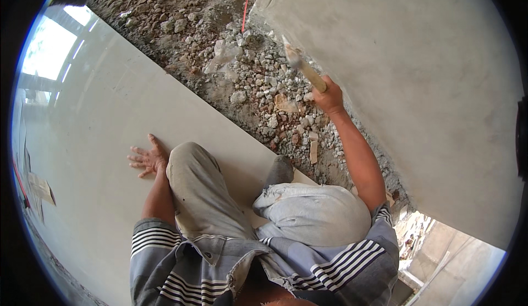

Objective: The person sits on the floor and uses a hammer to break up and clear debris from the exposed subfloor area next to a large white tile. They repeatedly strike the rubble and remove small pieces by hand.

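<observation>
My left hand (148,157) is pressed flat on a large, glossy, light-coloured floor tile (104,108), fingers spread, beside my bent left knee. Farther off to the right, my right hand (329,95) is wrapped round the wooden handle of a hammer (311,75). Its greyish head points away from me and looks slightly blurred. The hammer is over a strip of broken rubble (258,97), close to the foot of a plain grey wall (407,86). I cannot tell whether the head touches anything.
The tiled floor ends in a straight diagonal edge along the rubble. A thin red stick (245,15) stands out among the stones. A flat tan scrap (313,147) lies near my foot. On the far left is a piece of cardboard (42,188). An opening shows past the wall's end.
</observation>
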The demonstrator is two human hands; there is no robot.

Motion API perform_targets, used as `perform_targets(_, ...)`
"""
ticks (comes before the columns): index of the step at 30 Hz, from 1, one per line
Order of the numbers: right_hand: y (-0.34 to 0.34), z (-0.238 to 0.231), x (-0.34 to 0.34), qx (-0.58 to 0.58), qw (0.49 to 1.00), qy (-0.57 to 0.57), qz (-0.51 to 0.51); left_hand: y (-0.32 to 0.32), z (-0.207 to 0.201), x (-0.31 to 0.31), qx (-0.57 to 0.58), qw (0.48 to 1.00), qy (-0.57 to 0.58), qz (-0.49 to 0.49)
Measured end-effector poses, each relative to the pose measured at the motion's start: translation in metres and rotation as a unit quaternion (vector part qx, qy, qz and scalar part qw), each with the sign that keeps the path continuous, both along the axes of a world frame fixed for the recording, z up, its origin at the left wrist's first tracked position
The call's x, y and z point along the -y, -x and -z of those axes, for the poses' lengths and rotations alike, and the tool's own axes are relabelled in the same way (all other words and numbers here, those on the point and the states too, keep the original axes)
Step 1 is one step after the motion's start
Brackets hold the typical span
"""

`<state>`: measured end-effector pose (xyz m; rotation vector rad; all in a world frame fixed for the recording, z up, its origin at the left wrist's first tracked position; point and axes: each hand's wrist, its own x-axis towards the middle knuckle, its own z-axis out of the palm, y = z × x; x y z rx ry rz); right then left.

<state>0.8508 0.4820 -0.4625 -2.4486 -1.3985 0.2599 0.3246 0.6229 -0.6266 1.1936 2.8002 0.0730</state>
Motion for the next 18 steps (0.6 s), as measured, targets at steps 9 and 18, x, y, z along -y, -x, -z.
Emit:
perform_targets(9, 0.038, -0.004, -0.004, 0.005, 0.994, 0.097, 0.048, -0.003, -0.013, 0.0, 0.017, 1.0, 0.019, 0.003)
perform_targets(18, 0.039, -0.027, -0.046, 0.099, 0.938, -0.209, -0.258, -0.003, -0.015, -0.001, -0.004, 0.999, 0.043, -0.002)
